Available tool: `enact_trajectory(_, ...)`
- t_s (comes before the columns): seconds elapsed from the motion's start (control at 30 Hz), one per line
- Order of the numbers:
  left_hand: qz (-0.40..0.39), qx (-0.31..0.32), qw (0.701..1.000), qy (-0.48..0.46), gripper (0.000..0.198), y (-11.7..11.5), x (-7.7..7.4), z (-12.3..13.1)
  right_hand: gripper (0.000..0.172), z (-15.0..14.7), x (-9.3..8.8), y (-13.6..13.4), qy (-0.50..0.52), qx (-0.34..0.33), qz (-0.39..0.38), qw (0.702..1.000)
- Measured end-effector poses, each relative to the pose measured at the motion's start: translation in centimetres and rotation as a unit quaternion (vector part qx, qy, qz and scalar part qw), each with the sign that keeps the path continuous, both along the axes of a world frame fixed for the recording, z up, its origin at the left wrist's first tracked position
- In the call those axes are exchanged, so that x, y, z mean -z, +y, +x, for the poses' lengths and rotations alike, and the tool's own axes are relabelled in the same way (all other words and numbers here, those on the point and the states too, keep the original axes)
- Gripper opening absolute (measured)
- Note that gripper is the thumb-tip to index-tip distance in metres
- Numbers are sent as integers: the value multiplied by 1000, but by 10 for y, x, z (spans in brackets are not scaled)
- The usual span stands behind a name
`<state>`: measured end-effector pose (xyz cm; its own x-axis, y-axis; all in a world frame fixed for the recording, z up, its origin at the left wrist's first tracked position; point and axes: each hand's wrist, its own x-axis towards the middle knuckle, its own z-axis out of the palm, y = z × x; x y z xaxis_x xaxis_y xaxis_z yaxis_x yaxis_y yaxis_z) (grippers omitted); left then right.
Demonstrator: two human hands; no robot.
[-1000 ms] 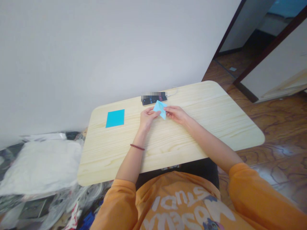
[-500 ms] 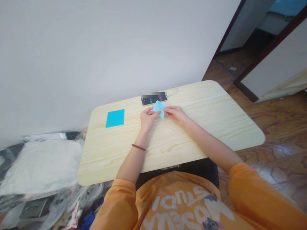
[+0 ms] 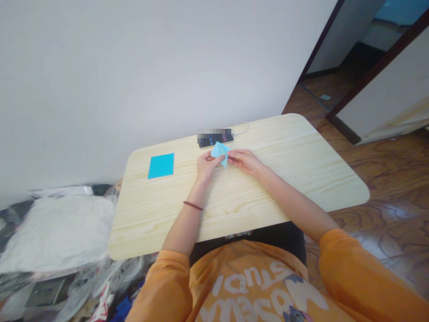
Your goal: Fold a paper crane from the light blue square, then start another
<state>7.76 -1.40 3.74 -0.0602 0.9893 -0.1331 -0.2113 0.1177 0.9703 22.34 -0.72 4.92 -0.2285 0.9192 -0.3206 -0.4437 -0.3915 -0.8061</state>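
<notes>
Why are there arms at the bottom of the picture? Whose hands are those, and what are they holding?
A little camera sits on a person's head and looks down, so you see what they see. The orange sleeve is theirs! Their left hand and right hand hold a folded pale-blue paper shape with their fingers. On the light wooden table lie a flat bright-blue paper rectangle and a black phone.
</notes>
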Motion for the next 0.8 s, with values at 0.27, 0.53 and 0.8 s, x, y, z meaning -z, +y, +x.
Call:
enact_trajectory(0.27,15,-4,1000,17,33,0,2,-1,14,1,2,1,9,-2,1,1000)
enact_trajectory(0.53,17,-12,998,61,29,0,0,-2,20,3,3,2,-19,-2,19,1000)
enact_trajectory(0.8,1,-6,999,37,34,0,0,-1,28,3,4,3,-67,17,39,997)
